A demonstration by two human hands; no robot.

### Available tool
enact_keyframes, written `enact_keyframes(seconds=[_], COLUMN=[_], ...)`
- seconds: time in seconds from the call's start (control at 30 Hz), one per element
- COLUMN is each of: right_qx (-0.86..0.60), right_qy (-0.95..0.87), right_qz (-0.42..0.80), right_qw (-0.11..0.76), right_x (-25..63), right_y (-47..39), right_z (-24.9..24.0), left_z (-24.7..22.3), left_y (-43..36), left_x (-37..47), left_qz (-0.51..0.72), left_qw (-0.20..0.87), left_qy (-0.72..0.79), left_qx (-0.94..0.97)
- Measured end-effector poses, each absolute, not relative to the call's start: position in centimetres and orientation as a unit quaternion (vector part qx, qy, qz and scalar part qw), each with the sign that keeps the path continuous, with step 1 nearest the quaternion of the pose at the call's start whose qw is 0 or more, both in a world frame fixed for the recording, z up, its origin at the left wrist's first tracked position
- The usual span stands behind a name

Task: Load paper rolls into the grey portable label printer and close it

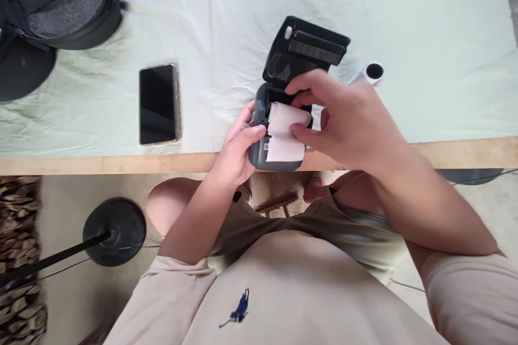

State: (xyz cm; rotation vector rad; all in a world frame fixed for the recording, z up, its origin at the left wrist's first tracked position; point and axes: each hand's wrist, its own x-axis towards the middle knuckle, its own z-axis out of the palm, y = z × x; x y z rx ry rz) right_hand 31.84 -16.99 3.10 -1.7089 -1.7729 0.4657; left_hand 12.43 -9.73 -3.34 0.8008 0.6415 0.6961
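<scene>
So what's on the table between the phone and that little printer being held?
Nothing: in the head view only bare pale cloth lies between the phone and the printer, which both hands grip, left hand on the nearer side.

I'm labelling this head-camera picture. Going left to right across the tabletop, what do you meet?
Black bag → smartphone, lying face up → left hand gripping the small printer, its lid open → right hand on the paper roll in the printer → spare paper roll.

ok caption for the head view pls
Left hand steadies an open printer; right hand seats its paper roll.
</scene>
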Motion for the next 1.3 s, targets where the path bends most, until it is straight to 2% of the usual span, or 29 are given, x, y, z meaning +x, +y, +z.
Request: enact_keyframes(seconds=[0.17, 0.27, 0.47, 0.63, 0.73, 0.8, 0.87, 0.97, 1.03, 1.2, 1.3], right_qx=[-0.562, -0.545, -0.569, -0.612, -0.667, -0.68, -0.662, -0.652, -0.681, -0.748, -0.743], right_qy=[-0.443, -0.341, -0.419, -0.553, -0.586, -0.603, -0.622, -0.608, -0.587, -0.583, -0.578], right_qz=[0.407, 0.443, 0.4, 0.299, 0.244, 0.212, 0.16, 0.001, -0.059, 0.054, 0.085], right_qw=[0.567, 0.625, 0.583, 0.481, 0.389, 0.36, 0.387, 0.453, 0.434, 0.312, 0.326], right_x=[34.3, 36.1, 36.1, 35.2, 35.0, 35.1, 35.7, 37.3, 38.7, 40.9, 41.3], right_y=[-16.6, -16.3, -17.3, -17.7, -17.7, -18.1, -18.8, -19.6, -19.5, -17.4, -16.9], right_z=[3.4, 1.4, -1.7, -2.5, -3.0, -2.7, -1.6, -0.2, -0.4, -4.2, -5.2], left_z=[-2.6, -2.3, -1.9, -2.1, -2.1, -2.1, -2.0, -2.0, -2.0, -1.8, -1.7], left_y=[-9.6, -9.6, -9.7, -9.6, -9.6, -9.6, -9.5, -9.4, -9.4, -9.4, -9.4], left_x=[12.7, 12.7, 13.0, 13.3, 13.3, 13.1, 12.9, 12.7, 12.7, 13.1, 13.1], left_qz=[0.357, 0.372, 0.364, 0.376, 0.379, 0.377, 0.374, 0.367, 0.362, 0.364, 0.362], left_qw=[0.809, 0.803, 0.788, 0.768, 0.769, 0.775, 0.786, 0.796, 0.799, 0.801, 0.81], left_qy=[0.308, 0.319, 0.355, 0.37, 0.371, 0.365, 0.357, 0.357, 0.358, 0.334, 0.33], left_qx=[0.352, 0.339, 0.347, 0.363, 0.358, 0.351, 0.34, 0.321, 0.32, 0.339, 0.323])
